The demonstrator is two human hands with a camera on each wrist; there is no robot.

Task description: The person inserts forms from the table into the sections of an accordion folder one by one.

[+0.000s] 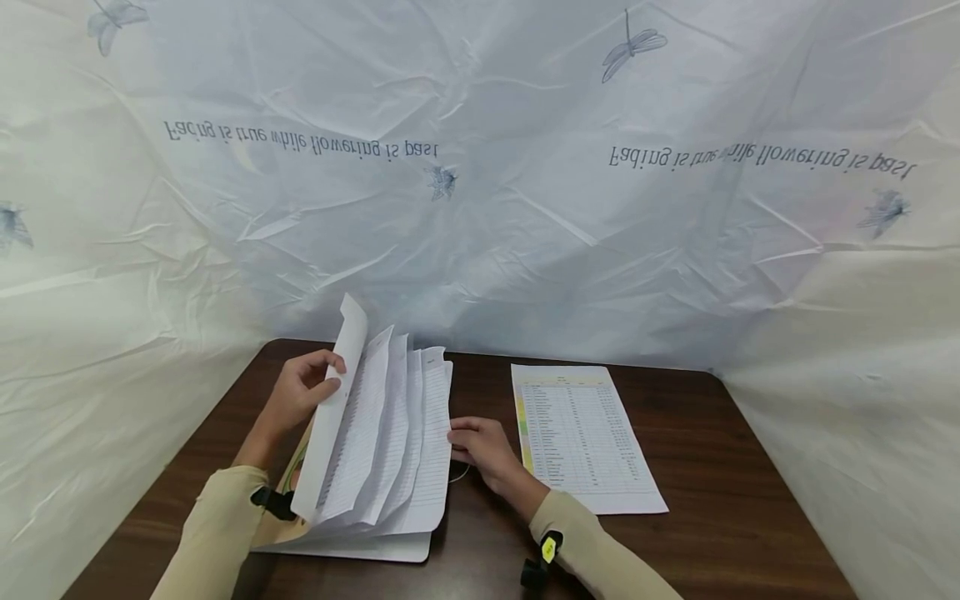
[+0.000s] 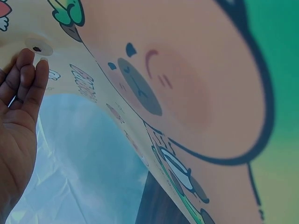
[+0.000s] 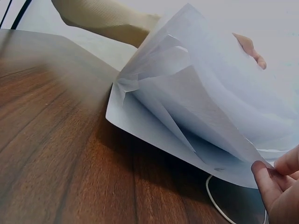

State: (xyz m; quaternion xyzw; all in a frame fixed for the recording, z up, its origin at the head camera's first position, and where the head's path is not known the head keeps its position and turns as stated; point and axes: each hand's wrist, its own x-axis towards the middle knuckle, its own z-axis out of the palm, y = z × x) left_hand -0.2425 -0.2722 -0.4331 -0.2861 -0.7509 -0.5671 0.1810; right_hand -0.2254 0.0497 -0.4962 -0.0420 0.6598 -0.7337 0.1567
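Observation:
My left hand [image 1: 300, 387] grips the lifted front of a paper document folder [image 1: 337, 417], its white inner side facing right. In the left wrist view its outside shows a cartoon bear print [image 2: 187, 84], and my fingertips are by a round button [image 2: 39, 48]. Several printed sheets [image 1: 420, 417] fan out inside the folder. On the right, my right hand [image 1: 483, 450] pinches the right edge of the sheets between thumb and fingers. A thin white string [image 3: 215, 200] loops out under the folder beside that hand.
A printed table sheet [image 1: 581, 437] with coloured marks along its left side lies flat to the right on the dark wooden table [image 1: 720, 500]. White plastic sheeting [image 1: 510, 233] with printed lettering hangs behind the table and at both sides.

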